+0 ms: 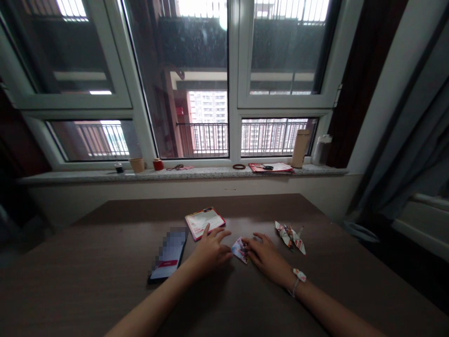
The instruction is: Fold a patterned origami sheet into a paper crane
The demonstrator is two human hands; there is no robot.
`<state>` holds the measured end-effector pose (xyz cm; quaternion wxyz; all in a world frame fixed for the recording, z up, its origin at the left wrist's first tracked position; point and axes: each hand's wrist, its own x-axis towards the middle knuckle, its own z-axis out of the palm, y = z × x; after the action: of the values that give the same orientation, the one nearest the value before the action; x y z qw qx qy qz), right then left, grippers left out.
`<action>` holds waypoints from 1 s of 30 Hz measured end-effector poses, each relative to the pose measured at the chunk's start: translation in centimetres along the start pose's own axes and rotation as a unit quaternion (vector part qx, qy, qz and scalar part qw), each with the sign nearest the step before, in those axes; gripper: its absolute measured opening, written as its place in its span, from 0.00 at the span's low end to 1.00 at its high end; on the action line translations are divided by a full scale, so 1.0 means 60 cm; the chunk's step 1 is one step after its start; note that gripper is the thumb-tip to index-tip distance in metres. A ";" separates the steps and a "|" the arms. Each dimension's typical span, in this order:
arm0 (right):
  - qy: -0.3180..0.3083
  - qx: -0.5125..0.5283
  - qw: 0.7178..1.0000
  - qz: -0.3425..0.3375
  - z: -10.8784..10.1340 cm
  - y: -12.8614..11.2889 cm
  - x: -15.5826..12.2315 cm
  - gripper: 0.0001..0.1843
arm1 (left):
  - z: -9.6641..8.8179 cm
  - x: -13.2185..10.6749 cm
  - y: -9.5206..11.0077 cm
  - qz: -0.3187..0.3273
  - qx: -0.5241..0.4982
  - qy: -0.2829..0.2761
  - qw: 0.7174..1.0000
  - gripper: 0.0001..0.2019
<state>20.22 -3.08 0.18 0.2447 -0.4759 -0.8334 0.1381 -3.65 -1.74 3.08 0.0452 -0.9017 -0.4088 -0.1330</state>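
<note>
A small folded piece of patterned paper (240,250) lies on the brown table between my hands. My right hand (264,252) rests on its right side, fingers lying over the edge and partly covering it. At its left edge is my left hand (212,245), fingers apart and slightly bent, the fingertips close to the paper; whether they touch it I cannot tell. Beyond the left hand sits a stack of square paper sheets (203,221), printed white and red. Several folded paper figures (290,236) lie to the right of my right hand.
A phone (170,255) with a lit screen lies left of my left forearm. On the windowsill (206,174) stand a paper cup (137,164), a red spool (158,164), a tan bottle (300,149) and a clear jug (321,150). Scissors (268,167) rest on papers there.
</note>
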 end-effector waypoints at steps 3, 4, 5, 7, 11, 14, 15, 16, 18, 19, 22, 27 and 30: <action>0.003 0.010 1.000 -0.007 -0.001 0.000 -0.001 0.21 | 0.025 0.003 0.012 -0.044 -0.006 0.030 0.999 0.10; 0.002 0.012 1.000 -0.009 -0.001 0.000 -0.001 0.20 | 0.032 0.004 0.016 -0.046 -0.011 0.032 0.998 0.12; 0.000 0.013 1.000 -0.011 -0.002 -0.001 -0.001 0.20 | 0.038 0.005 0.019 -0.053 -0.013 0.035 0.998 0.15; -0.003 0.009 1.000 -0.018 -0.003 -0.001 -0.002 0.18 | 0.046 0.007 0.022 -0.066 -0.016 0.032 0.997 0.18; -0.005 -0.032 0.999 -0.017 0.002 0.004 0.000 0.19 | 0.050 0.014 0.021 -0.078 -0.028 0.026 0.996 0.19; -0.016 -0.070 0.997 0.015 0.008 0.011 0.004 0.22 | 0.053 0.021 0.019 -0.082 -0.015 0.038 0.996 0.14; -0.023 -0.078 0.996 0.021 0.010 0.012 0.005 0.23 | 0.055 0.023 0.019 -0.082 -0.010 0.039 0.996 0.14; -0.029 -0.085 0.996 0.025 0.012 0.013 0.006 0.23 | 0.056 0.024 0.019 -0.085 -0.008 0.038 0.996 0.15; -0.037 -0.096 0.994 0.031 0.012 0.011 0.007 0.24 | 0.060 0.024 0.019 -0.096 -0.002 0.038 0.995 0.16; -0.040 -0.100 0.994 0.035 0.011 0.010 0.008 0.24 | 0.062 0.024 0.019 -0.101 0.000 0.037 0.994 0.17; -0.054 -0.105 0.992 0.049 0.008 0.002 0.009 0.25 | 0.064 0.023 0.019 -0.106 0.005 0.027 0.994 0.18; -0.066 -0.104 0.991 0.058 0.003 -0.003 0.010 0.25 | 0.064 0.021 0.016 -0.119 0.013 0.010 0.993 0.19; -0.064 -0.097 0.991 0.064 0.003 -0.003 0.011 0.25 | 0.065 0.021 0.015 -0.128 0.019 0.012 0.991 0.19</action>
<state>19.71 -2.58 0.29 0.1342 -0.5397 -0.8248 0.1020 -1.37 -0.70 -0.30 0.0495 -0.8391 -0.5230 -0.1411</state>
